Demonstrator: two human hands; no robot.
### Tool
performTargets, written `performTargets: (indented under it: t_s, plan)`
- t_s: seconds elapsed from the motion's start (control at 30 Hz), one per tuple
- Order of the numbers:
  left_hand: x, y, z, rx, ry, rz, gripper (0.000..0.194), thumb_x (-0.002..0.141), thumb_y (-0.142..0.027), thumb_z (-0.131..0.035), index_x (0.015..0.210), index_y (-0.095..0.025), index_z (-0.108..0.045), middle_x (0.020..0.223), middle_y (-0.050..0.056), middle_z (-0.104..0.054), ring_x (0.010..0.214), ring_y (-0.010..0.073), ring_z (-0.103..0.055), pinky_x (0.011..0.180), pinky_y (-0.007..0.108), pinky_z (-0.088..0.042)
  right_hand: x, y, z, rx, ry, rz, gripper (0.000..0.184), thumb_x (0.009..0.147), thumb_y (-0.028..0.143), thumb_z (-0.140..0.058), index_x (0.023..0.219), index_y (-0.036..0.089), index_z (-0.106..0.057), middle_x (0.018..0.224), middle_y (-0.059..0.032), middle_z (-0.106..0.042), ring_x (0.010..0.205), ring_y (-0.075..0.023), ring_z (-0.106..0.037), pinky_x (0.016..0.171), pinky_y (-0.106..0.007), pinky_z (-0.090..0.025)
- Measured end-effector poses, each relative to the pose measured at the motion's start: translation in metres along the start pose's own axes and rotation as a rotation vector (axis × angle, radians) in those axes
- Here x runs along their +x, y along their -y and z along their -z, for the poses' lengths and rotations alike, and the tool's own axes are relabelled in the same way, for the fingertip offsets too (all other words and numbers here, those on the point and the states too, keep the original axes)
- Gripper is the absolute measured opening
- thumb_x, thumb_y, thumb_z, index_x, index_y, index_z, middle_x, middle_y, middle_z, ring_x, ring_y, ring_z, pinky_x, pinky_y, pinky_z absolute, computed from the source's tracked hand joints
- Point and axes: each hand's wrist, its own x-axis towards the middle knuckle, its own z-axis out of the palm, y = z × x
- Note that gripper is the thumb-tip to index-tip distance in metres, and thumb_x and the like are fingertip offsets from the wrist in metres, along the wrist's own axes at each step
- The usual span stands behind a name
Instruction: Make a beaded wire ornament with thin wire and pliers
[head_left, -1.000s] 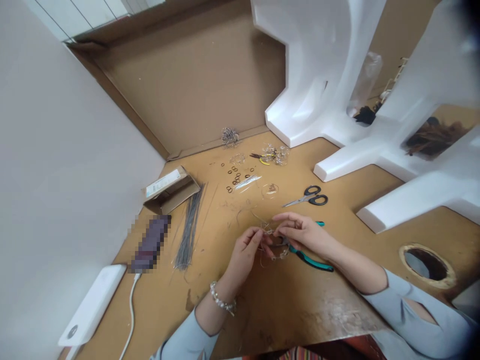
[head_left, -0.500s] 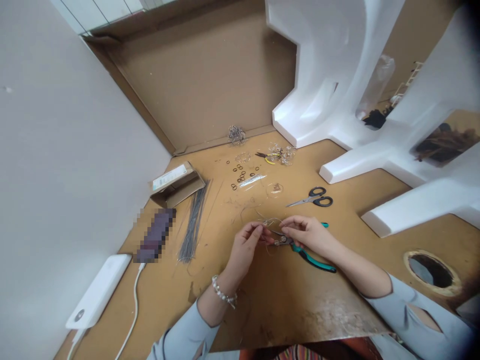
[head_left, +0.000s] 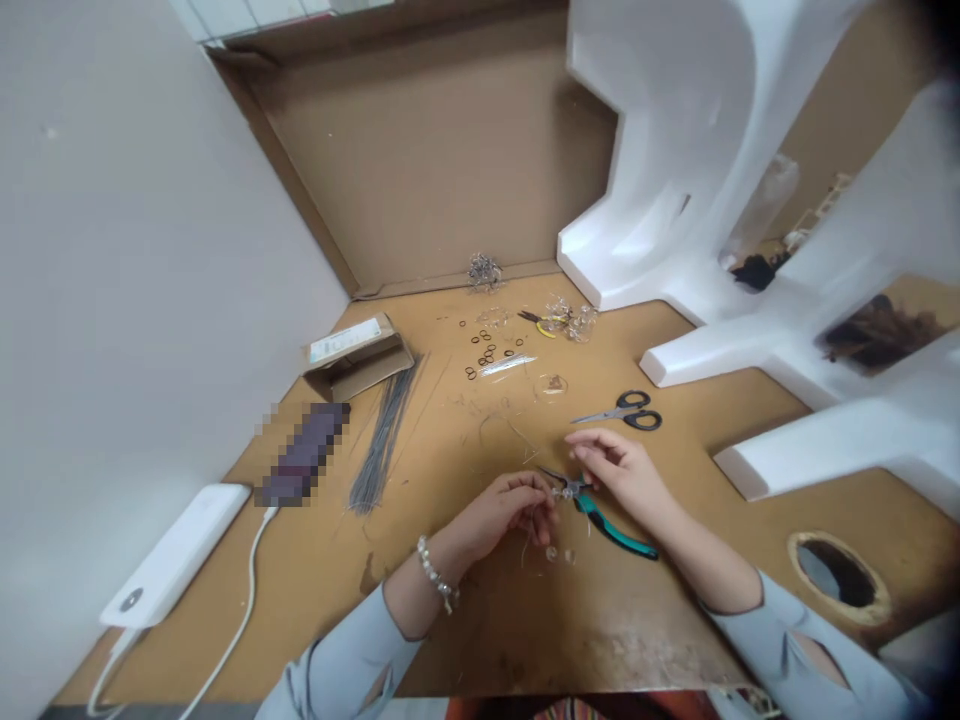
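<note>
My left hand (head_left: 517, 508) has its fingers closed on a thin beaded wire. Clear round beads (head_left: 561, 494) show by its fingertips, and more beads hang just below the hand; much of the wire is too fine to follow. To the right, my right hand (head_left: 619, 470) hovers over the pliers with its fingers loosely stretched to the left and nothing visible in them. The teal-and-black handled pliers (head_left: 616, 532) lie on the table between and below both hands, jaws pointing left. Beyond my right hand rest black-handled scissors (head_left: 626, 410).
A bundle of grey wires (head_left: 382, 440) lies left, beside an open cardboard box (head_left: 360, 360), a dark blurred-out object (head_left: 307, 455) and a white power bank (head_left: 176, 555) with cable. Small dark rings (head_left: 487, 355), yellow-handled pliers (head_left: 541, 324) and clear beaded pieces (head_left: 574, 320) are farther back. White moulded supports (head_left: 787, 440) stand right.
My hands have come apart slightly. The left dropped lower with the beaded wire, and the right drew away from the wire it was pinching. The camera view has shifted a little.
</note>
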Motion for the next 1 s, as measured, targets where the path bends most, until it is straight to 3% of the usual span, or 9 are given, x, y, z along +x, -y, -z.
performTargets:
  t_s: [0.2,0.37,0.5,0.63,0.73,0.83,1.0]
  plan:
    - [-0.001,-0.004,-0.001,0.077,0.069,-0.015,0.019,0.074,-0.031,-0.060,0.066,-0.014,-0.058,0.059,0.001,-0.059,0.045,0.0093,-0.055,0.047,0.020,-0.044,0.014,-0.002,0.015,-0.241,-0.087,0.099,0.037,0.077,0.046,-0.056,0.098,0.016,-0.062,0.081,-0.0071,-0.067,0.057,-0.0134,-0.055,0.057,-0.029,-0.049]
    - [0.002,-0.001,0.002,0.109,0.095,-0.024,0.017,0.071,-0.031,-0.059,0.065,-0.016,-0.059,0.056,0.002,-0.059,0.044,0.0126,-0.056,0.045,0.023,-0.043,0.044,0.030,0.024,-0.866,-0.089,0.257,0.038,0.087,0.042,-0.039,0.103,0.017,-0.064,0.094,-0.0094,-0.070,0.075,-0.0178,-0.065,0.070,-0.030,-0.051]
    - [0.004,0.001,0.002,0.130,0.122,-0.059,0.018,0.070,-0.032,-0.059,0.060,-0.017,-0.056,0.053,0.002,-0.058,0.040,0.0119,-0.054,0.043,0.023,-0.041,0.089,0.057,0.014,-1.243,-0.056,0.329,0.032,0.088,0.036,-0.039,0.101,0.024,-0.066,0.098,-0.0076,-0.070,0.086,-0.0229,-0.065,0.077,-0.036,-0.048]
    - [0.007,0.001,0.002,0.125,0.152,-0.026,0.019,0.067,-0.033,-0.060,0.058,-0.017,-0.054,0.050,0.001,-0.056,0.039,0.0120,-0.054,0.042,0.023,-0.041,0.134,0.067,-0.011,-1.503,0.123,0.397,0.026,0.088,0.025,-0.043,0.095,0.019,-0.067,0.095,-0.0107,-0.069,0.090,-0.0231,-0.063,0.079,-0.034,-0.046]
    - [0.011,0.002,0.003,0.119,0.151,-0.012,0.019,0.065,-0.033,-0.061,0.058,-0.017,-0.053,0.051,0.001,-0.057,0.039,0.0116,-0.053,0.042,0.023,-0.042,0.161,0.066,-0.030,-1.648,0.300,0.444,0.023,0.089,0.029,-0.048,0.102,0.015,-0.062,0.103,-0.0094,-0.064,0.094,-0.0194,-0.060,0.082,-0.036,-0.047]
    - [0.014,0.003,0.005,0.127,0.151,0.002,0.020,0.064,-0.033,-0.060,0.058,-0.016,-0.052,0.051,0.000,-0.056,0.040,0.0120,-0.054,0.044,0.025,-0.045,0.182,0.060,-0.046,-1.765,0.450,0.463,0.034,0.088,0.035,-0.053,0.115,0.016,-0.054,0.115,-0.0081,-0.057,0.097,-0.0186,-0.058,0.082,-0.040,-0.049]
    - [0.019,0.006,0.009,0.140,0.197,0.024,0.022,0.062,-0.034,-0.063,0.062,-0.014,-0.053,0.049,-0.001,-0.055,0.043,0.0115,-0.055,0.048,0.026,-0.047,0.203,0.050,-0.065,-1.892,0.588,0.475,0.035,0.087,0.034,-0.054,0.116,0.015,-0.054,0.117,-0.0103,-0.056,0.099,-0.0194,-0.057,0.083,-0.040,-0.049]
